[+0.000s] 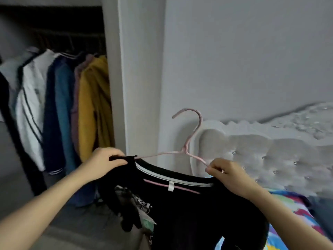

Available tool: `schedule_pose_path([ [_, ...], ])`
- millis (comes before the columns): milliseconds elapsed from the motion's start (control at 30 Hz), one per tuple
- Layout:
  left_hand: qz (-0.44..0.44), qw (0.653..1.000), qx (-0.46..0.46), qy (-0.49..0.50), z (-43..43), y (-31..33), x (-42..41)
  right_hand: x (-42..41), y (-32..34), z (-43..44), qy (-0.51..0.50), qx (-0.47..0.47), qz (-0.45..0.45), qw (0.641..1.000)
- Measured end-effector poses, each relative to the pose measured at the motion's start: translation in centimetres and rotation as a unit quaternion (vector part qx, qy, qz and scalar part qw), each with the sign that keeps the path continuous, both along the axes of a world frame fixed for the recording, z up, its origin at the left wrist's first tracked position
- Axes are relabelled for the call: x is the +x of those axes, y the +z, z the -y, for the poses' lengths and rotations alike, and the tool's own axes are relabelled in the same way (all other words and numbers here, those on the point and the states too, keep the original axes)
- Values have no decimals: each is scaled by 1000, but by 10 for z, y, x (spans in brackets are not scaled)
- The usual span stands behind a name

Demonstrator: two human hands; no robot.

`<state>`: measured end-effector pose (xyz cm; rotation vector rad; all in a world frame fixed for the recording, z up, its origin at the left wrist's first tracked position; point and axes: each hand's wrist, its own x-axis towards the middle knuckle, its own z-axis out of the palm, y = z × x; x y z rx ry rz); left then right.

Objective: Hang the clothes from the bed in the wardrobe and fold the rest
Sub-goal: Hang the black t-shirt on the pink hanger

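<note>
— What is held by the left hand (106,159)?

— The shoulder of a black knit top with a grey-and-white striped neckline (189,210) is pinched between its curled fingers and thumb, where one arm of the thin pink plastic hanger (185,149) enters the fabric.

— And by the right hand (227,172)?

— The hanger's other arm, bare of cloth, is nipped between fingertips and thumb, above the top's other shoulder. The pink lower bar is seen inside the neckline.

— Where is the top found?

— It is held up in front of the person, between the open white wardrobe (113,69), where a mustard-yellow garment (91,109) is hung among others, and the bed with its bright multicoloured sheet (295,210) and white tufted headboard (270,154).
</note>
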<state>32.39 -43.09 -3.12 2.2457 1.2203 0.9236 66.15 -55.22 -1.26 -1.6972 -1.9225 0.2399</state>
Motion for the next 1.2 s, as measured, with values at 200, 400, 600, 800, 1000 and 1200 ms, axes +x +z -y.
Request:
schedule_pose_path([
  [200,29,994,70,80,-5,17,-80,-74,16,-35,58,-12,37,998],
  [400,37,985,108,129,-41,24,-146,-146,31,-68,43,-15,-30,999],
  [600,-133,974,55,177,-105,17,-185,-216,42,-100,-70,39,-111,991],
  [800,-140,977,37,156,-154,8,-213,-247,58,-103,-150,-4,-268,952],
  [1000,-122,984,22,126,-186,2,-200,-280,74,-97,-132,-64,-463,874],
  [1200,-107,988,35,106,-220,14,-186,-307,90,-142,-141,15,-375,916],
])
